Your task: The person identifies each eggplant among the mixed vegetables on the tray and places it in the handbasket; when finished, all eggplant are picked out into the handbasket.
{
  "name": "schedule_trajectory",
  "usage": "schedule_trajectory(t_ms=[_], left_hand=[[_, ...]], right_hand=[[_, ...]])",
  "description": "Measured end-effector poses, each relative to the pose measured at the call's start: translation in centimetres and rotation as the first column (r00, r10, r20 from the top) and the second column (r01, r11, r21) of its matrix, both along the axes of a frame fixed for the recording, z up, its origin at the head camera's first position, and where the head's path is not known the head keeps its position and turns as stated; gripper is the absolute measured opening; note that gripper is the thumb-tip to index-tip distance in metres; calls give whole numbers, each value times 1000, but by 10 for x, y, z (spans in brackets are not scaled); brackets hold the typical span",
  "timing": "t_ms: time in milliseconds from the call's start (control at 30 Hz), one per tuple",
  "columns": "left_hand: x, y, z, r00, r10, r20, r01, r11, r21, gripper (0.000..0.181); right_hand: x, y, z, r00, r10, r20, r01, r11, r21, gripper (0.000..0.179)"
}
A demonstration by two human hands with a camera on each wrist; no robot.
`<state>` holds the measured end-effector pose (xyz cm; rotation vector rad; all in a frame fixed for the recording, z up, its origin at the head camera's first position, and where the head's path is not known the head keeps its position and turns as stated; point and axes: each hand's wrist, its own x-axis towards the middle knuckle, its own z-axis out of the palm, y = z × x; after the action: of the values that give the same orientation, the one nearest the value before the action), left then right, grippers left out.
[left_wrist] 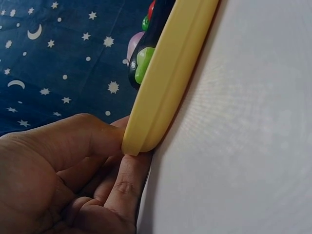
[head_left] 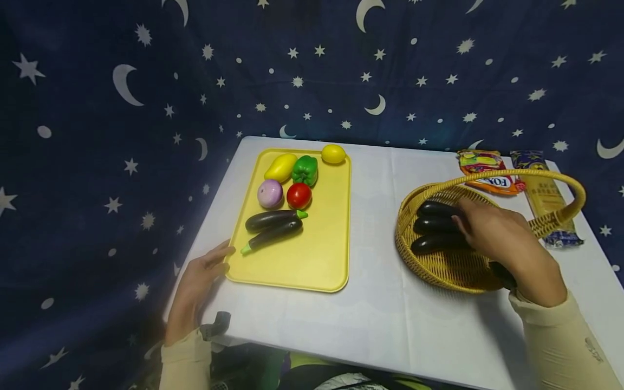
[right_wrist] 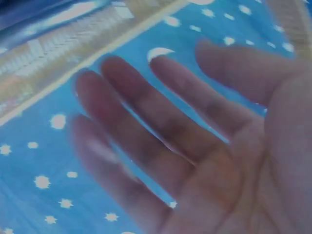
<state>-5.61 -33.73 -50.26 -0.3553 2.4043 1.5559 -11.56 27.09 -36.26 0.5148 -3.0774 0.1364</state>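
Observation:
My left hand point(head_left: 199, 279) is at the near left corner of a yellow tray point(head_left: 322, 244); in the left wrist view its thumb and fingers pinch the tray's rim. On the tray lie two eggplants point(head_left: 273, 219), a purple onion point(head_left: 270, 193), a tomato point(head_left: 299, 195), a green bell pepper point(head_left: 305, 171), a yellow mango point(head_left: 281, 168) and a lemon point(head_left: 333, 154). My right hand point(head_left: 497, 230) reaches into a wicker basket point(head_left: 414, 265), over the right ends of three dark eggplants point(head_left: 436, 225). Its fingers point(right_wrist: 141, 107) are spread with nothing held in the blurred right wrist view.
The basket's tall handle point(head_left: 580, 195) arches over its right side, beyond my right hand. Behind the basket lie a colourful snack packet point(head_left: 487, 170) and a long pack of noodles point(head_left: 546, 195). A star-patterned dark blue curtain point(head_left: 341, 65) borders the white table point(head_left: 372, 314).

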Motion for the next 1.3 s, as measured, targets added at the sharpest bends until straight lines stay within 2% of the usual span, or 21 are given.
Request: schedule_trajectory(t_ms=[33,100,200,267,333,500,633,700,800,933,1067,1200,1300], left_hand=[[0,0,0,1000,-2,-4,2,1000,7,50],[1,-1,0,1000,-3,-7,3,1000,15,50],[2,-2,-1,1000,-7,-15,8,1000,21,50],[2,-3,-2,1000,-11,-24,11,1000,22,50],[1,-2,-3,1000,-8,-17,8,1000,20,49],[-2,-1,-3,1000,-9,5,9,1000,15,49],[-1,-1,-1,1000,-19,-18,19,1000,23,48],[1,-1,0,1000,-16,-17,17,999,27,48],[2,-2,-1,1000,-17,-24,18,999,33,48],[1,-3,-3,1000,-4,-11,4,999,47,48],[1,-2,-9,1000,4,-16,-3,998,67,49],[1,0,-7,1000,0,-31,1,999,39,49],[1,-1,-4,1000,7,-25,-7,1000,31,49]], right_hand=[[6,-8,3,995,18,-98,-21,999,-29,16],[16,-24,9,960,49,-277,-75,994,-83,16],[27,-51,18,903,94,-419,-171,974,-150,13],[31,-67,21,879,120,-461,-237,950,-205,9],[34,-82,20,860,143,-490,-305,914,-269,6],[39,-118,11,844,204,-497,-436,800,-413,17],[35,-149,1,846,281,-453,-489,747,-450,24],[30,-166,-4,853,320,-412,-496,742,-452,24],[17,-193,-16,863,371,-342,-496,746,-443,25],[-10,-228,-38,849,456,-269,-528,760,-379,30],[-35,-254,-55,833,536,-136,-548,772,-320,37],[-49,-271,-64,822,569,-23,-553,788,-270,39],[-56,-280,-70,806,592,14,-571,783,-245,40]])
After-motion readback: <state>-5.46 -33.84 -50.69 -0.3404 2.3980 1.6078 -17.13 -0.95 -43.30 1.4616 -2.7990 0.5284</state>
